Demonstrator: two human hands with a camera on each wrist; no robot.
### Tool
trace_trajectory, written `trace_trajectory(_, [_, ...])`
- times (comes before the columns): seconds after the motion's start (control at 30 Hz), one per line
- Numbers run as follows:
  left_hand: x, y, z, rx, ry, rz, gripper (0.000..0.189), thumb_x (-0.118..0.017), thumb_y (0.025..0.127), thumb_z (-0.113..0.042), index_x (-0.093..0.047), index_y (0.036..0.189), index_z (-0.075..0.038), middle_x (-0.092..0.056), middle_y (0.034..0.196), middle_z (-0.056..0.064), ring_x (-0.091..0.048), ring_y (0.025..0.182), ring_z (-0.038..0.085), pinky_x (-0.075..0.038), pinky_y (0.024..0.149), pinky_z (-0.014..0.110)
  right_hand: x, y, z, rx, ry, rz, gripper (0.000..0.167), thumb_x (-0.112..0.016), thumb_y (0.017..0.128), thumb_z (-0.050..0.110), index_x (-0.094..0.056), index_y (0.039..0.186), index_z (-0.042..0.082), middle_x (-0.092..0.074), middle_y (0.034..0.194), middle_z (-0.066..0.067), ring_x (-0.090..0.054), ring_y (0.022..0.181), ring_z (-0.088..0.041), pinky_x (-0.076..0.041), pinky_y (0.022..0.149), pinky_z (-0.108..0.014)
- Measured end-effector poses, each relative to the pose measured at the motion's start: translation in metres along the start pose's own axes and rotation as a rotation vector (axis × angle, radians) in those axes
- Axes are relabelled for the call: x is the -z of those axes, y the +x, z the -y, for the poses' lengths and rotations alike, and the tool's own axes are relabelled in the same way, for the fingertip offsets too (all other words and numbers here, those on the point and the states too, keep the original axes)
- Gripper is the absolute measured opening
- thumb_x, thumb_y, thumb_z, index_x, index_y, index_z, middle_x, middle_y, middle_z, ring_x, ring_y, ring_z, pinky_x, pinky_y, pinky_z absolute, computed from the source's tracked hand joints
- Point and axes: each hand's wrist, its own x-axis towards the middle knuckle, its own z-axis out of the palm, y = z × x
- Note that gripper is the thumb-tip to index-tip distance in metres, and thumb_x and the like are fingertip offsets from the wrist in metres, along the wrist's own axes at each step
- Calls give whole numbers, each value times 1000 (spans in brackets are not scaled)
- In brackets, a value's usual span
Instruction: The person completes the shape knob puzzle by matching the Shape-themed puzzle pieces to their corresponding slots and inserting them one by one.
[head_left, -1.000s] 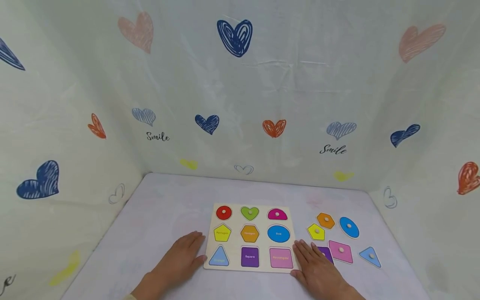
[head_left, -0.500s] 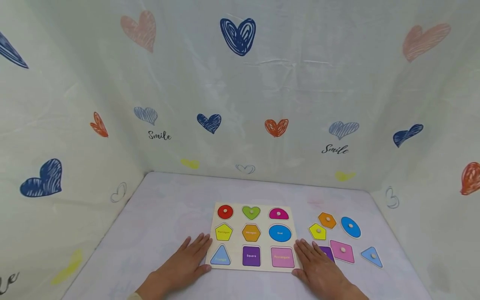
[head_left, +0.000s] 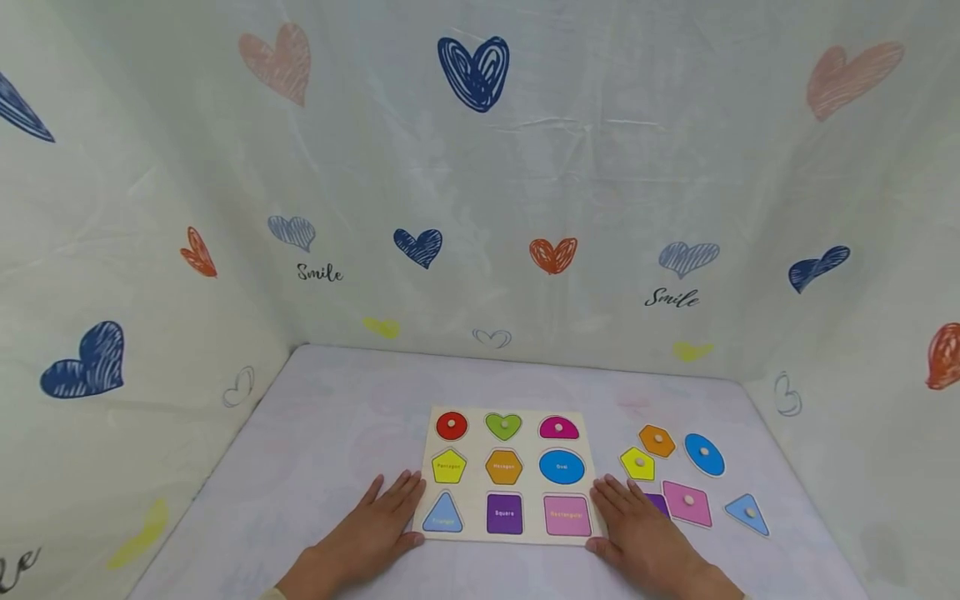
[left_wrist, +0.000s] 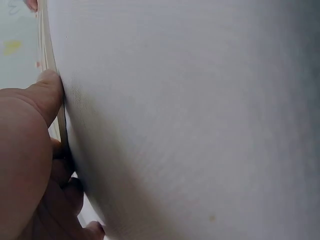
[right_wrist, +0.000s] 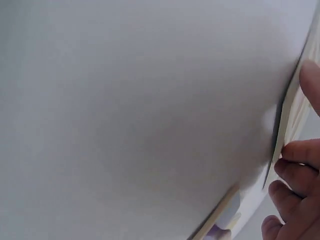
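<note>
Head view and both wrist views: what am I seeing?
No machine, just a person's left hand and right hand. The wide picture comes from a camera worn on the head; the close ones, from one on each wrist. On the table, a wooden puzzle board holds a red circle, green heart and magenta semicircle. Loose beside it lie an orange hexagon, yellow pentagon, blue oval, pink rectangle, light blue triangle and partly hidden purple piece. Neither hand holds one; both touch the board's side edges.

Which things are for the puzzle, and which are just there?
Probably for the puzzle: board, red circle, green heart, magenta half-circle; loose yellow pentagon, orange hexagon, blue oval, pink rectangle, purple square, light-blue triangle.

Just there: heart-patterned cloth, table.
</note>
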Motion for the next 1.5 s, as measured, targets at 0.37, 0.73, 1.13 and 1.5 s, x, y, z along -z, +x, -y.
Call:
trace_trajectory(0.37, [-2,-3,0,10,-18,15,83,-65,100,-55,-37,165,-10,-35,172,3,-27,161,28,-15,131,61,20,16,-44,-91,-125,-455,54,-90,85,27,-67,125,0,-67,117,-16,-64,107,-34,-59,93,-54])
trace_trajectory(0.73, [1,-1,3,-15,-7,8,84,-61,101,-57,-35,165,-10,-33,173,4,-26,162,28,-15,131,63,11,34,-82,-69,-163,-485,34,-87,87,20,-70,112,3,-65,108,-13,-57,101,-35,-53,85,-55])
trace_trajectory(1.13, [-3,0,2,-16,5,-8,83,-62,101,-57,-36,165,-11,-34,173,4,-27,161,28,-17,131,62,8,40,-83,-119,-167,-420,19,-82,91,17,-71,103,7,-66,101,-8,-56,98,-31,-50,81,-50])
trace_trajectory(1.5, [-4,-1,2,-10,-10,1,83,-63,100,-56,-37,165,-11,-35,172,4,-27,161,28,-18,130,63,7,41,-83,-134,-151,-374,18,-83,91,18,-71,99,7,-65,97,-6,-55,95,-29,-45,77,-45])
